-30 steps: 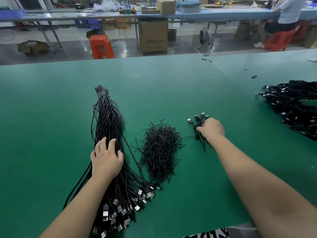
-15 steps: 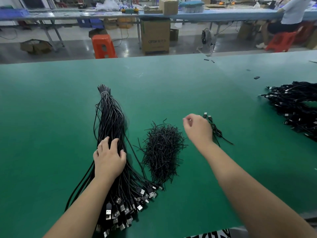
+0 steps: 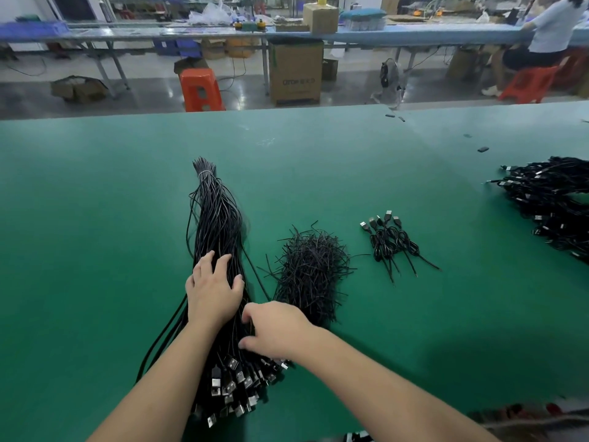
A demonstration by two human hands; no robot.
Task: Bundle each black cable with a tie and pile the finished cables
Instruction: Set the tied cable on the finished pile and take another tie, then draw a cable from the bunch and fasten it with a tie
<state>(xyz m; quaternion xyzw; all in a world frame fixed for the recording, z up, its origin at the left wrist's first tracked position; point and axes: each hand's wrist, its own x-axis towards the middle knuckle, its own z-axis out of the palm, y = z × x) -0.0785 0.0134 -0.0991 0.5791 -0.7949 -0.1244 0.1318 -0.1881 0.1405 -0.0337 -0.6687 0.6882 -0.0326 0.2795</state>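
Observation:
A long sheaf of loose black cables (image 3: 216, 224) lies on the green table (image 3: 95, 234), USB plugs toward me and its far end tied. My left hand (image 3: 212, 290) rests flat on its middle with fingers spread. My right hand (image 3: 274, 333) reaches into the cables just above the plugs; its fingertips are hidden, so whether it holds one is unclear. A heap of black ties (image 3: 310, 269) sits just right of the sheaf. A few bundled cables (image 3: 393, 242) lie in a small pile further right.
A large pile of black cables (image 3: 551, 205) lies at the right edge of the table. Small black bits (image 3: 483, 149) are scattered at the back right. Beyond the table are an orange stool (image 3: 200, 89), a cardboard box (image 3: 295, 71) and a seated person (image 3: 548, 36).
My right hand has left the small pile of bundled cables and swung left and toward me, onto the sheaf near the plugs. My left hand has stayed on the sheaf.

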